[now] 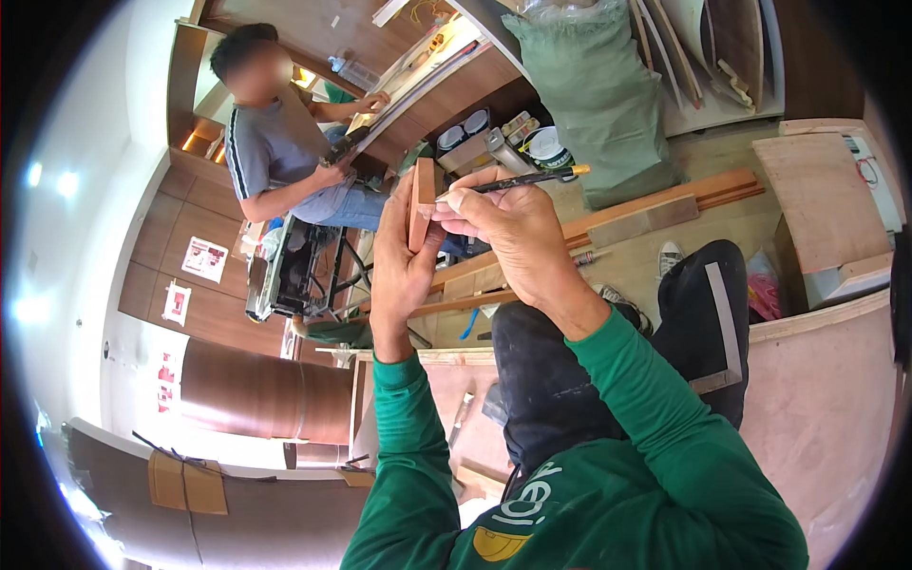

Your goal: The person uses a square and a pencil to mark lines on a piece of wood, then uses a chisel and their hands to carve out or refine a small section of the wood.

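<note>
The left hand [399, 271] pinches a block [425, 185] between thumb and fingers; the right hand [513, 228] pinches a pencil [546, 178], tip at the block. Beyond the grip stand tubs [547, 150] and a bulging sack [603, 114], contents hidden. Well right, a clear bag [763, 293] holds something pink. Below, white lettering marks the green shirt [608, 494].

Pencil [540, 178] ducking under the right hand [518, 233], its tip too tiny to call against the wooden block [424, 192], co-worker's face [261, 78] blurred, green sweatshirt [608, 513] cropped below.
</note>
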{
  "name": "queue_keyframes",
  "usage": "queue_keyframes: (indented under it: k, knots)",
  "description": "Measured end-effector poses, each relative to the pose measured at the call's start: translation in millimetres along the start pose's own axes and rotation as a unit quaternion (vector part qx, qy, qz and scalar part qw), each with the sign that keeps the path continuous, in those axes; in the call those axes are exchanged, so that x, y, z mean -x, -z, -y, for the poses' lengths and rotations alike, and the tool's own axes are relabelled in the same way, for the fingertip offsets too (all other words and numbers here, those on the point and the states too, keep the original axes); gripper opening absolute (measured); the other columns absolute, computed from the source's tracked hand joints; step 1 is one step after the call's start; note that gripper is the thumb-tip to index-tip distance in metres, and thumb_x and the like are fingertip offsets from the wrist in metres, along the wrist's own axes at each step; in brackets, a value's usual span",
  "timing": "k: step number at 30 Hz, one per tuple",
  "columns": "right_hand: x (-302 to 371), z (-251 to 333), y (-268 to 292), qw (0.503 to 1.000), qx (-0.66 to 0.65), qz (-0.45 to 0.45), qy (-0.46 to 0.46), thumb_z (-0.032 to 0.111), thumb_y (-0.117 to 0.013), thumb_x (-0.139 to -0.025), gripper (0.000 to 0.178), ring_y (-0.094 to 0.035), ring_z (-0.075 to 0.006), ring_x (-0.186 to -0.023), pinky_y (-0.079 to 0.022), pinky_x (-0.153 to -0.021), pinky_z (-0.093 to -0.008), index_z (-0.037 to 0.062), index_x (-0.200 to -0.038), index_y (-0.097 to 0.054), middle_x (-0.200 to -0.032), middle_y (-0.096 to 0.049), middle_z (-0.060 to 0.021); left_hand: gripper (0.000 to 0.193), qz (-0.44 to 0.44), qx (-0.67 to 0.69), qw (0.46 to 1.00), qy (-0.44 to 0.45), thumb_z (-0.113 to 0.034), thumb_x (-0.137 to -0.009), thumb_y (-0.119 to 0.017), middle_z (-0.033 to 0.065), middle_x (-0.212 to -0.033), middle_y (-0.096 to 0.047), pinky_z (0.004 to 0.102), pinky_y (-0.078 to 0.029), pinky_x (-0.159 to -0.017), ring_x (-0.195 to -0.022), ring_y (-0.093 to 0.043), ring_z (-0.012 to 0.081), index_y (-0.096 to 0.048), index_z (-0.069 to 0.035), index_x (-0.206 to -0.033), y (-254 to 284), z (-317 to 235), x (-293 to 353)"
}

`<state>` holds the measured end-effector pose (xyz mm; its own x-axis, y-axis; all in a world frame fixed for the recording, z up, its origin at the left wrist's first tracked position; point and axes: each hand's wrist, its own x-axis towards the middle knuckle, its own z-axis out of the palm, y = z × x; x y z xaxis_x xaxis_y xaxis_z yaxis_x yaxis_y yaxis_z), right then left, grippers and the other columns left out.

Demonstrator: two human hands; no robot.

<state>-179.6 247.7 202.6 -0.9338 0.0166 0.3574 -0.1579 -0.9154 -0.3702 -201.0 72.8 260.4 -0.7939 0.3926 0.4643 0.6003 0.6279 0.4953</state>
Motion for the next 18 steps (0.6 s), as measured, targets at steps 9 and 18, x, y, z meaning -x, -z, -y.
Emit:
queue_keyframes:
  k: [9, 18]
  knots:
    - [1, 0, 6, 1.0, 0.003, -0.007, 0.013, 0.007, -0.071, -0.102, 0.018, -0.077, -0.0209, -0.1, -0.062, -0.094, -0.0325, -0.0041, -0.114, -0.065, -0.106, -0.077, -0.0156, 0.069, 0.011, -0.015, 1.0, -0.017, -0.015, -0.097, -0.07, 0.0227, -0.152, -0.056, 0.043, -0.041, -0.12, -0.142, -0.056, 0.0348, -0.046, 0.003, -0.159, -7, 2, -4]
    - [6, 4, 9, 1.0, 0.016, -0.009, 0.019, 0.006, -0.071, -0.101, 0.021, -0.077, -0.0216, -0.101, -0.062, -0.093, -0.0311, -0.0063, -0.117, -0.064, -0.106, -0.078, -0.0178, 0.068, 0.011, -0.019, 1.0, -0.011, -0.019, -0.099, -0.071, 0.024, -0.152, -0.057, 0.0434, -0.041, -0.12, -0.141, -0.056, 0.0368, -0.047, 0.002, -0.159, -11, -3, -2]
